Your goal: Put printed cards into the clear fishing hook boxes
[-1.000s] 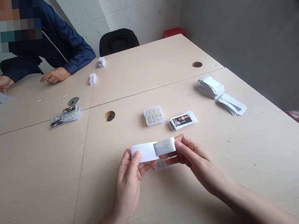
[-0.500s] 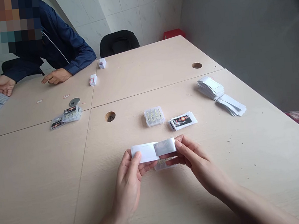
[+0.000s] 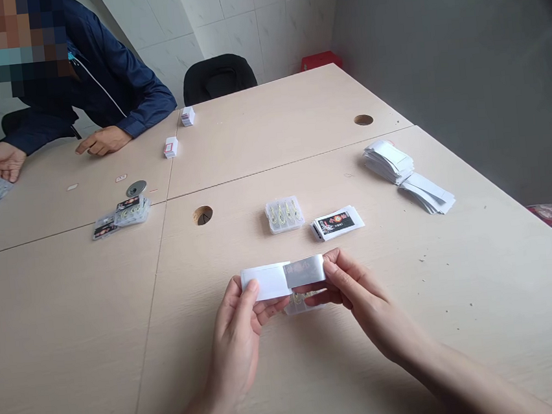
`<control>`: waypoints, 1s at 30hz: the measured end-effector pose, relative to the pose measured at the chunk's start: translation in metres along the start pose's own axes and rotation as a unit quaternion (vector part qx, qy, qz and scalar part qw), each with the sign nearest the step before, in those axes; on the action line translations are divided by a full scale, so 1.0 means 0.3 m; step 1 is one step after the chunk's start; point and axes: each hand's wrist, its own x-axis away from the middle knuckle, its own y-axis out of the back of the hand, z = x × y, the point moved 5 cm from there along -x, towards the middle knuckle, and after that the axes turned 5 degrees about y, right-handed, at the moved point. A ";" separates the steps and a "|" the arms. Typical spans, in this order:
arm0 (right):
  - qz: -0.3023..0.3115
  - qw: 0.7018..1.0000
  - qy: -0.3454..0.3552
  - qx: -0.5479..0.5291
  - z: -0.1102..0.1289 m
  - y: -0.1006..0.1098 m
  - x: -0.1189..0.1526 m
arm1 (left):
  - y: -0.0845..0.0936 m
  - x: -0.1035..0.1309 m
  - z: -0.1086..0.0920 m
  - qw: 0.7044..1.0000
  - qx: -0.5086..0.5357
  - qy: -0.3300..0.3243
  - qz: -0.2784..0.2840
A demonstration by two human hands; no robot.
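My left hand pinches the left end of a white backing paper between thumb and fingers. The right end of a sticker label is between the thumb and fingers of my right hand. That label is folded back over the paper, its greyish underside facing me with faint print showing through. Below the paper, partly hidden by it and by my fingers, lies a clear plastic box on the table. A second clear box with several metal pieces in compartments sits farther off, beside a stack of black-printed labels.
White paper strips are heaped at the right. Labelled boxes lie left, near a metal disc. Two small white stacks stand farther back. A co-worker's hand touches more boxes at far left. The table has round holes.
Both hands keep their grips in nearly the same place. The label's folded-back underside looks darker, and its print shows through more clearly.
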 end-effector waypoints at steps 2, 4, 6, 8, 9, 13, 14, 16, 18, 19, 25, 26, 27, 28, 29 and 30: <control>0.000 1.000 0.000 -0.003 0.002 -0.001 0.000 | 0.000 0.000 0.000 1.000 0.001 0.001 -0.002; 0.000 1.000 0.001 -0.007 0.003 -0.002 0.001 | 0.000 -0.001 -0.001 1.000 0.001 0.000 -0.005; -0.001 1.000 -0.002 -0.007 0.004 -0.002 0.001 | -0.001 -0.002 -0.002 1.000 0.001 -0.002 -0.006; -0.003 1.000 -0.009 -0.005 0.005 -0.001 0.000 | -0.001 -0.001 -0.004 1.000 -0.001 -0.005 -0.005; -0.002 1.000 -0.011 -0.004 0.005 -0.002 -0.001 | -0.001 -0.001 -0.004 1.000 -0.001 -0.005 -0.004; 0.000 1.000 -0.004 -0.008 0.003 -0.003 -0.004 | 0.000 -0.001 -0.002 1.000 0.005 -0.003 -0.008; 0.000 1.000 0.000 -0.009 0.002 -0.003 -0.003 | 0.000 -0.001 -0.001 1.000 0.008 -0.002 -0.008; -0.001 1.000 0.003 -0.005 -0.001 -0.001 0.000 | -0.002 -0.002 0.001 1.000 0.011 0.001 -0.006; -0.002 1.000 0.006 0.002 -0.002 0.001 0.005 | -0.003 -0.003 0.002 1.000 0.015 0.002 -0.006; -0.001 1.000 0.008 0.004 -0.001 0.001 0.006 | -0.003 -0.003 0.001 1.000 0.017 0.002 -0.005; -0.009 0.999 0.034 0.005 0.023 0.008 -0.002 | -0.015 0.000 -0.004 1.000 -0.006 0.008 0.028; -0.016 0.999 0.040 0.009 0.032 0.011 -0.002 | -0.019 0.002 -0.005 0.999 -0.023 0.008 0.038; -0.021 0.999 0.047 0.012 0.045 0.013 0.000 | -0.021 0.004 -0.006 0.998 -0.042 0.008 0.047; -0.023 0.998 0.053 0.016 0.061 0.015 0.006 | -0.021 0.006 -0.007 0.997 -0.063 0.005 0.051; -0.022 0.998 0.059 0.022 0.082 0.018 0.018 | -0.018 0.006 -0.008 0.995 -0.086 0.003 0.053; -0.018 0.997 0.066 0.029 0.108 0.023 0.036 | -0.011 0.006 -0.009 0.993 -0.110 0.001 0.049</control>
